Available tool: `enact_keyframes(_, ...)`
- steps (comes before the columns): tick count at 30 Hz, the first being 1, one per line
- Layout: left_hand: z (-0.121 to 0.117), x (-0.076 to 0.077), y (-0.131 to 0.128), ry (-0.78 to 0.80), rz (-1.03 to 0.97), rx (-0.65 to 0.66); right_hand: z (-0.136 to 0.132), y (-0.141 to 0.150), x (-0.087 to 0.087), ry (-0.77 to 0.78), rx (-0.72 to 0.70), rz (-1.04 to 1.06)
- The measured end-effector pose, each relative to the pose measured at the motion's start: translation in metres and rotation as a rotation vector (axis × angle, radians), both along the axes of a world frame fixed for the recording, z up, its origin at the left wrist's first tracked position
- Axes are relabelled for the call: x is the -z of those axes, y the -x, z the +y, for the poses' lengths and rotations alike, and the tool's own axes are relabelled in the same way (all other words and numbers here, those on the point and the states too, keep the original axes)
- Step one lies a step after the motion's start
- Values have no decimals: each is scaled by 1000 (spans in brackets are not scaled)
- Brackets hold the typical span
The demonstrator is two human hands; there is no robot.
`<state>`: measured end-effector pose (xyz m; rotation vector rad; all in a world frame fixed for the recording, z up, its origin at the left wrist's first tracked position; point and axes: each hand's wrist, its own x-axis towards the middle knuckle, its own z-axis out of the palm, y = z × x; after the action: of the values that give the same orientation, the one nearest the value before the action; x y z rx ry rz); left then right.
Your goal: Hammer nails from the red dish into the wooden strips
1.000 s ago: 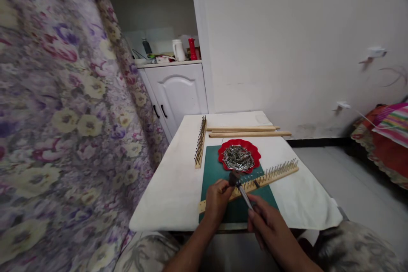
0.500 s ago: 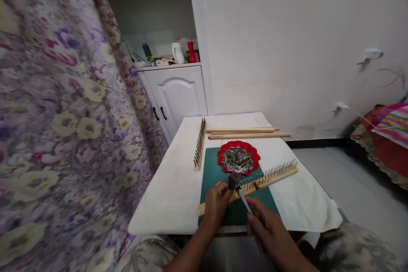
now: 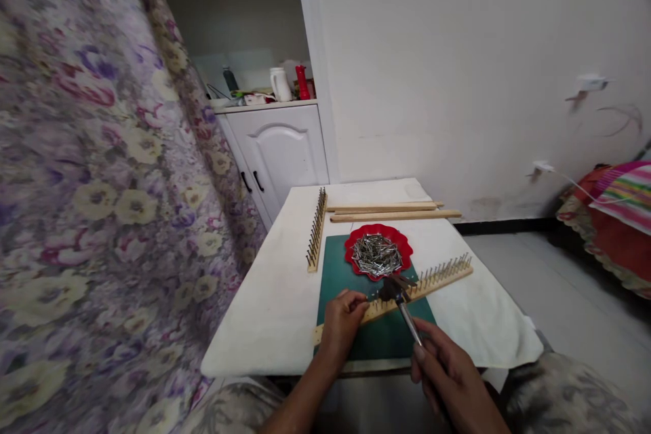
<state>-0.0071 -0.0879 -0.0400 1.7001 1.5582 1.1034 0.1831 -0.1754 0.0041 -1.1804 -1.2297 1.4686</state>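
Note:
A pale wooden strip point(image 3: 379, 310) with a row of upright nails point(image 3: 442, 272) lies slanted across a green cutting mat point(image 3: 333, 278). At its left part, my left hand point(image 3: 342, 322) is closed, thumb and finger pinched on a nail that they mostly hide. My right hand point(image 3: 447, 363) grips the metal handle of a hammer point(image 3: 409, 324). The dark hammer head is over the strip, right of my left fingers, and covers some nails. Just behind the strip stands a red scalloped dish point(image 3: 350, 244) heaped with loose nails point(image 3: 377, 255).
Another nail-studded strip point(image 3: 317, 230) lies at the table's left. Bare wooden strips point(image 3: 397, 215) lie along the back of the white-covered table point(image 3: 264, 312). A floral curtain point(image 3: 127, 183) hangs at left, beside a white cabinet point(image 3: 289, 149); a wall point(image 3: 432, 68) stands behind.
The hammer and my right hand have moved right, the head going from beside my left fingertips to farther along the strip. My left hand stays pinched at nearly the same place.

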Motion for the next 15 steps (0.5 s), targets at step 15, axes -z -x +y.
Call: enact_keyframes(15,1,-4,2,-14,22,31,-6,-5,6,17,100,61)
